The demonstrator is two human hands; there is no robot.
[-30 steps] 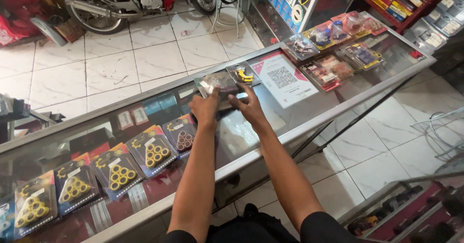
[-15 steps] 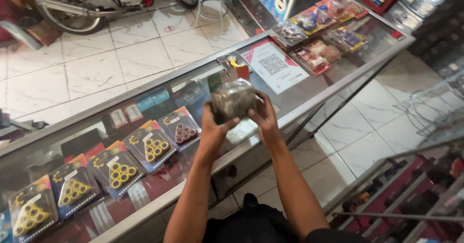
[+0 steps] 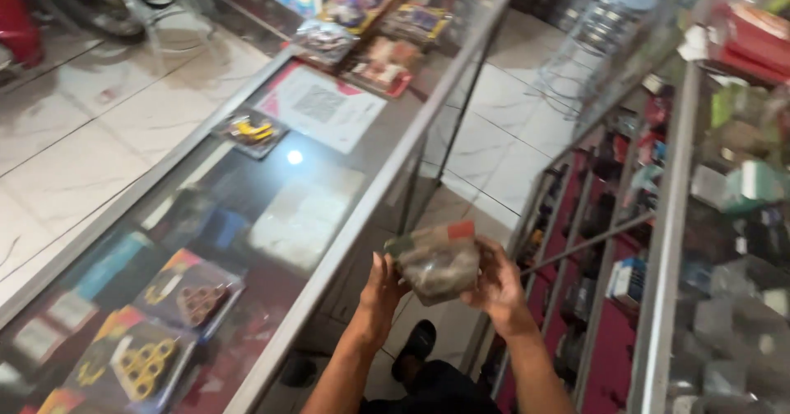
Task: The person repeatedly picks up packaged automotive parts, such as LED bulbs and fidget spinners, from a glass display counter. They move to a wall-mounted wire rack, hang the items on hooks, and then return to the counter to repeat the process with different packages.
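Both our left hand and right hand clasp the clear plastic packet of grey parts (red-labelled), best kept level beside the glass display counter.

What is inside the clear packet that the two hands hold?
The clear packet, held by the left hand and right hand, shows greyish pieces inside, under a red-orange strip on top. The blur hides their shape, and the fingers cover its sides.
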